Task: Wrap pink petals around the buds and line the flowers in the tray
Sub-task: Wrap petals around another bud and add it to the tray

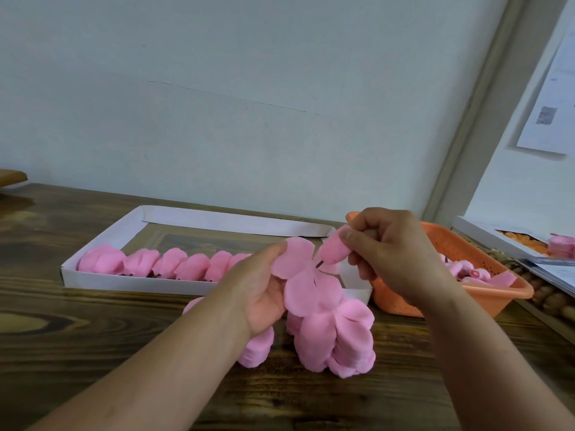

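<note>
At left centre, a white tray (102, 276) on the desk (93, 331) holds a row of pink flowers (168, 262). Mid-frame, the left hand (261, 293) pinches a petal sheet (306, 275); the right hand's (392, 253) fingers (350, 236) grip a bud (333, 251). An orange basket (460, 293) sits at right.

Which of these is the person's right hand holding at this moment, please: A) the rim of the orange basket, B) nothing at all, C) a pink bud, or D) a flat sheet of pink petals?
C: the right hand pinches a pink bud by its tip and brings its stem down to the centre of the flat petal piece held by the left hand.
</note>
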`<action>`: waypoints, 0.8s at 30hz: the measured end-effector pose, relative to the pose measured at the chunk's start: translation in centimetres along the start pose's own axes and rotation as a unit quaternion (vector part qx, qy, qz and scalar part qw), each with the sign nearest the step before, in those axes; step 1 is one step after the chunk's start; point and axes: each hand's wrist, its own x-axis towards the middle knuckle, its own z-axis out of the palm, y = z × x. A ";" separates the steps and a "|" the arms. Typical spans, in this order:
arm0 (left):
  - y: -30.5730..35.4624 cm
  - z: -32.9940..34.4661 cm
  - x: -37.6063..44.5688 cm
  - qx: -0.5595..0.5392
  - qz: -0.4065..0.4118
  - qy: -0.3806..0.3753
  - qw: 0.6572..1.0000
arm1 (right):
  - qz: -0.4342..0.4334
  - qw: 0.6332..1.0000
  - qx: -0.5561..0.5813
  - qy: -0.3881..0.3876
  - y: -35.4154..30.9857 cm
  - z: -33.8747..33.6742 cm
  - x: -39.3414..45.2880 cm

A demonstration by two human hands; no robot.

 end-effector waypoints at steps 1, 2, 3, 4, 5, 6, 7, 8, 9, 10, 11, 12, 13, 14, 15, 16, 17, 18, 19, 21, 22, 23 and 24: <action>0.0 0.0 -0.2 0.001 -0.007 -0.010 1.000 | 0.004 1.000 0.005 -0.003 0.1 0.1 0.0; 0.1 0.0 -0.5 0.000 -0.014 -0.019 1.000 | 0.007 1.000 0.011 -0.006 0.1 0.2 0.0; 0.1 0.1 -0.7 0.001 -0.018 -0.025 1.000 | 0.009 1.000 0.017 -0.010 0.1 0.3 -0.1; 0.0 0.2 -0.9 0.006 -0.020 -0.024 0.999 | 0.008 1.000 0.019 -0.012 0.0 0.4 -0.1; 0.0 0.3 -1.0 0.011 -0.019 -0.017 1.000 | 0.008 1.000 0.019 -0.013 0.0 0.5 -0.1; -0.1 0.5 -1.1 0.016 -0.015 -0.005 1.000 | 0.008 1.000 0.020 -0.013 -0.1 0.5 -0.1; -0.2 0.6 -1.1 0.020 -0.010 0.007 1.000 | 0.008 1.000 0.022 -0.014 -0.2 0.6 -0.1; -0.3 0.6 -1.1 0.023 -0.007 0.017 1.000 | 0.008 1.000 0.026 -0.014 -0.2 0.6 -0.1; -0.3 0.6 -1.0 0.027 -0.006 0.021 0.999 | 0.010 0.999 0.032 -0.016 -0.3 0.6 -0.2; -0.4 0.6 -1.0 0.031 -0.005 0.022 0.999 | 0.012 0.999 0.040 -0.017 -0.3 0.6 -0.2; -0.4 0.7 -1.1 0.034 -0.004 0.021 0.999 | 0.014 0.999 0.047 -0.019 -0.4 0.6 -0.3; -0.4 0.7 -1.1 0.037 -0.003 0.022 0.999 | 0.013 0.999 0.048 -0.022 -0.4 0.6 -0.3; -0.4 0.8 -1.1 0.036 -0.002 0.024 0.999 | 0.008 0.999 0.044 -0.025 -0.4 0.6 -0.4; -0.4 0.8 -1.1 0.032 0.000 0.026 0.999 | 0.002 0.999 0.034 -0.027 -0.5 0.7 -0.4; -0.4 0.8 -1.2 0.023 0.003 0.029 0.999 | -0.006 0.999 0.023 -0.029 -0.4 0.8 -0.4; -0.4 0.8 -1.3 0.016 0.005 0.032 0.999 | -0.011 0.999 0.016 -0.031 -0.4 0.9 -0.4; -0.5 0.9 -1.4 0.013 0.005 0.035 0.999 | -0.015 0.999 0.012 -0.032 -0.4 1.0 -0.5; -0.5 0.9 -1.4 0.011 0.003 0.036 0.999 | -0.017 0.999 0.009 -0.034 -0.3 1.0 -0.5; -0.5 0.9 -1.5 0.008 0.001 0.035 0.999 | -0.019 0.999 0.005 -0.036 -0.3 1.0 -0.6; -0.6 0.9 -1.5 0.006 -0.006 0.032 0.999 | -0.025 0.999 -0.016 -0.037 -0.3 1.1 -0.6; -0.7 0.9 -1.5 0.008 -0.008 0.032 0.999 | -0.026 0.999 -0.031 -0.035 -0.3 1.2 -0.6; -0.7 0.9 -1.5 0.009 -0.010 0.032 0.999 | -0.027 0.998 -0.047 -0.033 -0.2 1.3 -0.6; -0.8 1.0 -1.5 0.011 -0.012 0.033 0.999 | -0.029 0.997 -0.064 -0.030 -0.2 1.4 -0.7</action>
